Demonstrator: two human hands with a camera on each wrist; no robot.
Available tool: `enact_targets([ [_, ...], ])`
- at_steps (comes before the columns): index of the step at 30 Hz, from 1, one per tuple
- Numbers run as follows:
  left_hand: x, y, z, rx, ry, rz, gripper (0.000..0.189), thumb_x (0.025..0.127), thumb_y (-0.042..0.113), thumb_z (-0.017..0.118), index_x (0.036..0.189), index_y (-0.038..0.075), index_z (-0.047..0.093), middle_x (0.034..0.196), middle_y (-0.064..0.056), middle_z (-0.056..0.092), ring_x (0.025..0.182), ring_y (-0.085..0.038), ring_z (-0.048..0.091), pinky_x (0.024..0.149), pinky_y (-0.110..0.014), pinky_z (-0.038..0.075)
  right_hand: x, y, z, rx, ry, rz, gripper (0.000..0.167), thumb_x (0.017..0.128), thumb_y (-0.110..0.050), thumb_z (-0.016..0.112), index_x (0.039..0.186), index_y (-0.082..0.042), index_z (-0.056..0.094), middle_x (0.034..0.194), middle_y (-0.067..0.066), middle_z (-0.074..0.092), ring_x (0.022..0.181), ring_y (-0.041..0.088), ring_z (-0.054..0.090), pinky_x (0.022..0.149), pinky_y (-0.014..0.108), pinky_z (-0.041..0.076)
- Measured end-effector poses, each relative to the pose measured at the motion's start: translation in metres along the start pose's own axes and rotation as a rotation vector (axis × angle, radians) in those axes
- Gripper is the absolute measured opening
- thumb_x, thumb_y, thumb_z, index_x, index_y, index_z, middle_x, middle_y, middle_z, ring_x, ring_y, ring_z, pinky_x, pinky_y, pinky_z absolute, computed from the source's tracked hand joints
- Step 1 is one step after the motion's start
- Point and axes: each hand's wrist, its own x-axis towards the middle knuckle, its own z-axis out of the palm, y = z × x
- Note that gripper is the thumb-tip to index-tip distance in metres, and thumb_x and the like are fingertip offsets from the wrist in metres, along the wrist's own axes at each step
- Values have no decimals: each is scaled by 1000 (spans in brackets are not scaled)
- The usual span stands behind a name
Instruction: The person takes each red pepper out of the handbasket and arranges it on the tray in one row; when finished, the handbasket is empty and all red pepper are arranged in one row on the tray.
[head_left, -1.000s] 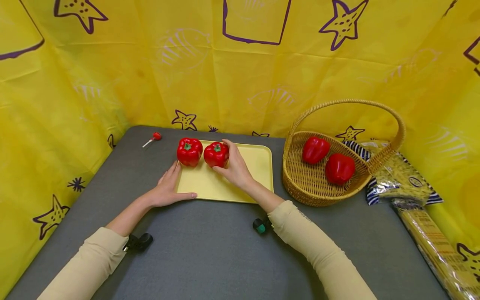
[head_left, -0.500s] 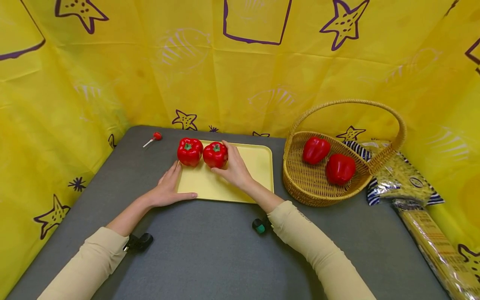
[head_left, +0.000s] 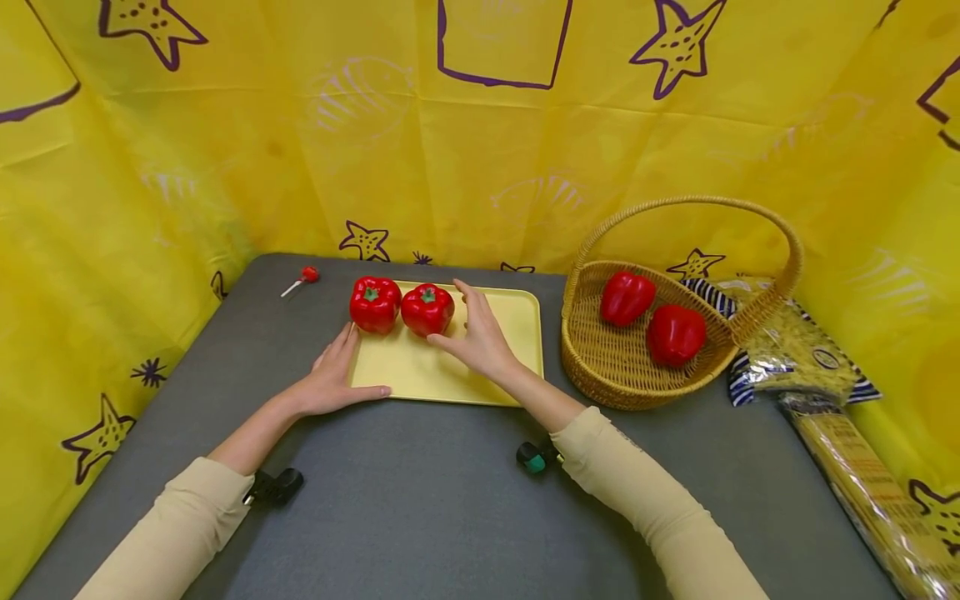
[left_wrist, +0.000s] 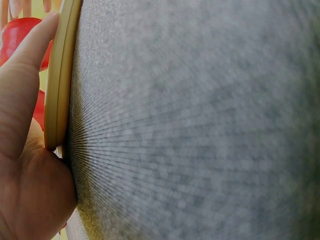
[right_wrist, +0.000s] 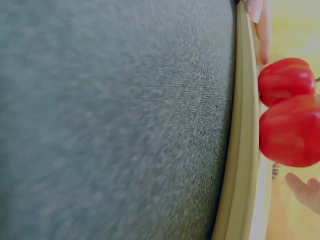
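Observation:
Two red bell peppers stand side by side with green stems up at the back left of a pale yellow tray [head_left: 442, 375]. The left pepper [head_left: 376, 305] overlaps the tray's corner; the right pepper [head_left: 427, 310] is close against it. My left hand [head_left: 330, 377] rests at the tray's left front corner, fingers straight along the side. In the left wrist view its thumb [left_wrist: 25, 75] lies along the rim. My right hand [head_left: 480, 337] is beside the right pepper, fingers and thumb spread and holding nothing. In the right wrist view a gap shows between a fingertip [right_wrist: 295, 184] and the nearer pepper [right_wrist: 290, 132].
Right of the tray stands a wicker basket [head_left: 581, 379] with a tall handle, holding two more red bell peppers. Beyond it lie a bag of pasta [head_left: 802, 354] and a long pack of spaghetti [head_left: 855, 458]. A red lollipop [head_left: 309, 274] lies at the back left.
My right hand has let go of the right pepper and drawn slightly to the right. That pepper had shifted a little left towards the other one. The left hand stays put.

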Motion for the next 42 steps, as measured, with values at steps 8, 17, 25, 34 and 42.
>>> enact_targets([
  [8,3,-4,2,6,6,2,121,81,57,70,154,-1,-7,159,-26,-9,143,-48,1,107,-69,5,-13,0,-13,106,6,-1,89,80,-21,82,151,-8,30,149,11,35,133,33,38,96,50,47],
  [17,2,-4,2,12,8,13,120,82,55,71,154,-2,-6,159,-26,-9,144,-47,1,108,-68,5,-29,0,-29,131,15,11,84,81,-21,81,149,-11,33,148,11,36,133,27,40,95,44,49],
  [25,3,-4,3,13,22,28,120,81,54,72,154,0,-6,159,-26,-8,143,-49,2,107,-69,6,-47,0,-49,221,4,70,81,84,-20,78,150,-12,33,151,2,33,135,24,40,97,41,47],
  [34,4,-6,3,16,12,19,121,81,56,71,154,1,-9,159,-25,-10,143,-48,0,107,-69,5,-65,2,-70,259,11,66,78,84,-19,79,149,-16,36,151,1,34,133,23,43,97,43,47],
  [42,4,-7,3,14,9,22,121,82,55,71,154,1,-9,159,-25,-10,143,-48,0,107,-69,5,-82,-6,-90,308,-22,74,75,87,-11,75,149,-9,33,152,11,30,134,32,40,100,49,43],
])
